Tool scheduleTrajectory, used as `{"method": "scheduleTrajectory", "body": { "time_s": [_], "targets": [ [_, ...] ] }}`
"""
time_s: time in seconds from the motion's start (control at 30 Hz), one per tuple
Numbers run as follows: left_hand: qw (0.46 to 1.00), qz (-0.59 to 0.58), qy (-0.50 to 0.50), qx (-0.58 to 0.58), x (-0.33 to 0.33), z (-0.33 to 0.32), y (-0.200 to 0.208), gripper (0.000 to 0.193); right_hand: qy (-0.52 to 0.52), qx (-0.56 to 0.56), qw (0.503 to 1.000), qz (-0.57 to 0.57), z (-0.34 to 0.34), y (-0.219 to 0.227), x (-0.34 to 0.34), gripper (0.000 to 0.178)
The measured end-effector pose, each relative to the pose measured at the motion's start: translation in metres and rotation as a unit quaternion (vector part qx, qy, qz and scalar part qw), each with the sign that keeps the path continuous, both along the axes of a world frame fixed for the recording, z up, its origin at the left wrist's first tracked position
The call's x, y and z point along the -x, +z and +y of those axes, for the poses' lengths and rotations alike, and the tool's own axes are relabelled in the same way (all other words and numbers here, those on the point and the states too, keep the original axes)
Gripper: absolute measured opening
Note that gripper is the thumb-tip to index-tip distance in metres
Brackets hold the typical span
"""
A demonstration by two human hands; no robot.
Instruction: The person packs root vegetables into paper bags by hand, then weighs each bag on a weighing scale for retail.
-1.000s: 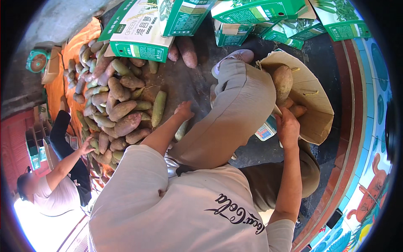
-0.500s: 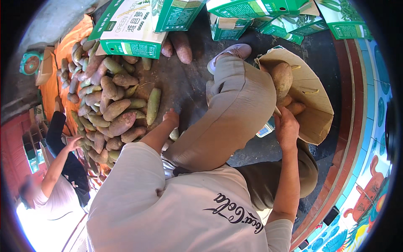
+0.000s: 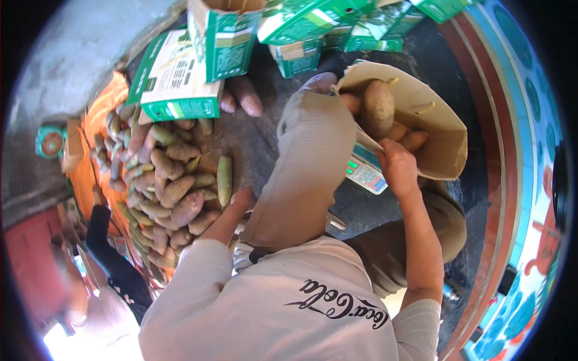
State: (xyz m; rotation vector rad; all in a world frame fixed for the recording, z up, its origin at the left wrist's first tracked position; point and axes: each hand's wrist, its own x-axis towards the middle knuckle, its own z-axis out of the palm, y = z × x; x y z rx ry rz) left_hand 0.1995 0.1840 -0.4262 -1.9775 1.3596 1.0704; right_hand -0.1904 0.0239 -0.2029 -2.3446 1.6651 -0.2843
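My right hand (image 3: 398,167) is closed on the near edge of an open cardboard box (image 3: 442,117). Inside it lie several large soil-covered radishes (image 3: 378,109); the box walls partly hide them. Close by my right hand, a digital scale (image 3: 365,174) shows its keypad and lit green display below the box's near side. My left hand (image 3: 242,198) is low between my bent leg and the radish heap (image 3: 171,186), nearest to a long green radish (image 3: 224,180). Its fingers are blurred and partly hidden, so I cannot see whether they hold anything.
Green and white cartons (image 3: 180,78) stand along the far side, with two reddish radishes (image 3: 247,96) beside them. A co-worker's dark-sleeved arm (image 3: 111,253) reaches to the heap from the left. A round green-rimmed device (image 3: 50,141) stands far left. A brown ledge (image 3: 497,150) runs along the right.
The view has shifted. The box's near edge, with my right hand on it, sits slightly farther left and higher, and more of the scale shows. My left hand stays beside the heap; the co-worker's arm has moved.
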Motion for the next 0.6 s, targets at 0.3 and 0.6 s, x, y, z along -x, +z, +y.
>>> {"method": "scheduleTrajectory", "body": {
  "time_s": [0.3, 0.6],
  "targets": [
    [0.780, 0.055, 0.133, 0.609, -0.030, -0.103, 0.190, 0.046, 0.022, 0.022, 0.999, 0.036, 0.007, -0.013, 0.002, 0.011],
    [0.738, 0.361, 0.105, 0.560, 0.139, -0.188, 0.359, 0.040, 0.022, 0.038, 0.998, 0.052, 0.007, -0.021, 0.006, 0.011]
  ]
}}
